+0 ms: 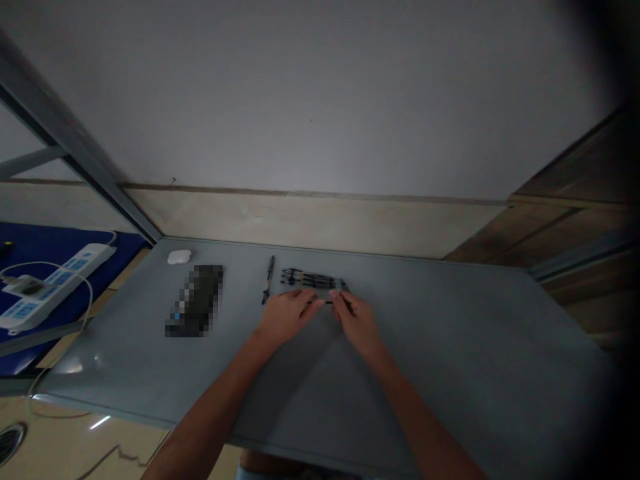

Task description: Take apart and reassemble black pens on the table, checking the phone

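Note:
Between my two hands is a thin dark pen [329, 303], mostly hidden by the fingers. My left hand [289, 313] pinches one end, and my right hand [354, 319] closes around the other. Just beyond them, several dark pens [307, 278] lie side by side on the grey table [450, 360]. A single pen [269, 280] rests apart from that group, to the left of it and close to my left hand, pointing away from me.
On the table's left part lie a pixelated dark rectangular object [197, 300] and a small white case [179, 257]. A white power strip [60, 283] with a plugged-in charger and cable sits on a blue surface further left. A pale wall [310, 120] rises behind the table.

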The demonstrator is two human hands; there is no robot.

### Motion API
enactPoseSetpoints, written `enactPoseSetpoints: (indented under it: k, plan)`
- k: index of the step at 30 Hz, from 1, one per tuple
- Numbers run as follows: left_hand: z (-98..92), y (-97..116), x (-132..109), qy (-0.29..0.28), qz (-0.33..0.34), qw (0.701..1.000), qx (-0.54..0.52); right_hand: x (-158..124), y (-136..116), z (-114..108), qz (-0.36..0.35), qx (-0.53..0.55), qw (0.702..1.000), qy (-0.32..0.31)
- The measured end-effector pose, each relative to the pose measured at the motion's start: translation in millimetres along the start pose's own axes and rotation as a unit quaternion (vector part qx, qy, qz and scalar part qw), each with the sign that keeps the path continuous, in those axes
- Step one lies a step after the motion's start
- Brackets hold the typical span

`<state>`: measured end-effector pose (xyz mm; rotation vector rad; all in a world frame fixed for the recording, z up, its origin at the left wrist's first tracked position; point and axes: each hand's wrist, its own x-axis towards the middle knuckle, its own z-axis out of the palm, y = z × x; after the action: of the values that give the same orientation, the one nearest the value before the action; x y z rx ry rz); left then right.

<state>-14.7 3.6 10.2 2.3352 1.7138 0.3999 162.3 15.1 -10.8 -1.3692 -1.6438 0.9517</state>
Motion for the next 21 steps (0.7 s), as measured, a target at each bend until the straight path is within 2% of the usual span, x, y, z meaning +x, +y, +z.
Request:
enactPoseSetpoints:
  k: [2, 4, 6, 7, 10, 13, 21]
  plan:
    - [-8.5, -5.5, 1.7, 0.053, -0.121, 0.991, 0.015, 1.6, 0.7, -4.2, 0.022, 0.018, 0.999, 0.042]
    - [-18.3, -17.5, 2.2, 0.111, -0.254, 0.959, 0.062, 2.9, 2.0, -8.9, 0.036, 0.022, 0.996, 0.084]
    - [-28.1, -33.1, 0.6, 0.137, -0.330, 0.926, 0.119, 3.7, 3.7, -13.1, 0.043, 0.023, 0.993, 0.109]
    - [-32.7, -40.7, -1.0, 0.131, -0.357, 0.915, 0.139, 3.9, 4.5, -14.6, 0.046, 0.026, 0.992, 0.115]
    - [-43.5, -55.3, -7.9, 0.086, -0.389, 0.901, 0.172, 3.7, 6.3, -16.3, 0.044, 0.037, 0.991, 0.119]
    - [-49.2, -56.0, -13.5, 0.049, -0.387, 0.903, 0.181, 3.2, 6.9, -15.6, 0.040, 0.034, 0.992, 0.118]
    - [-51.3, -54.3, -14.9, 0.020, -0.415, 0.894, 0.171, 3.4, 7.6, -17.8, 0.042, 0.031, 0.991, 0.123]
